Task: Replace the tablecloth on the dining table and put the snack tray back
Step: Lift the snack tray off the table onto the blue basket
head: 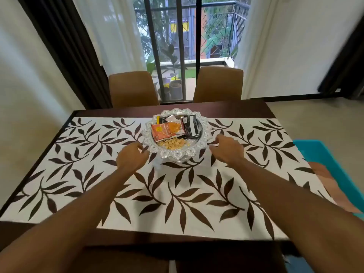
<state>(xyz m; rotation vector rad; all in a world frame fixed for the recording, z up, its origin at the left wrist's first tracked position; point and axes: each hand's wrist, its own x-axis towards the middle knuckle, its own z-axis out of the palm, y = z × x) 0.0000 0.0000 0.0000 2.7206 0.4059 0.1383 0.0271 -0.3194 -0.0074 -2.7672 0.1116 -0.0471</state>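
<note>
DINING ROOM: A silver, petal-rimmed snack tray (178, 155) is seen standing on a white tablecloth (177, 194) printed with dark leaves, which is spread flat over a dark wooden dining surface (236, 108). The tray is set at the far middle of the cloth, its far rim reaching past the cloth's edge over a bare strip of wood. An orange packet (167, 131), dark packets (190, 126) and a heap of loose pale snacks (174, 143) are held in it.

The left hand (132, 156) is stretched out just left of the tray and the right hand (226, 147) just right of it. The fingers of both are loosely curled, and nothing is gripped by either. Whether the fingertips are touching the rim cannot be told through the blur.

Beyond the tray, two brown chairs (133, 88) are placed at the far side of the surface. Behind them, a dark-framed glass door (179, 46) is flanked by sheer white curtains (112, 32), with potted plants (175, 88) and a black railing (222, 18) visible outside. To the right of the tray, past the end of the cloth, a teal bin (325, 160) is partly seen at the frame's edge.
</note>
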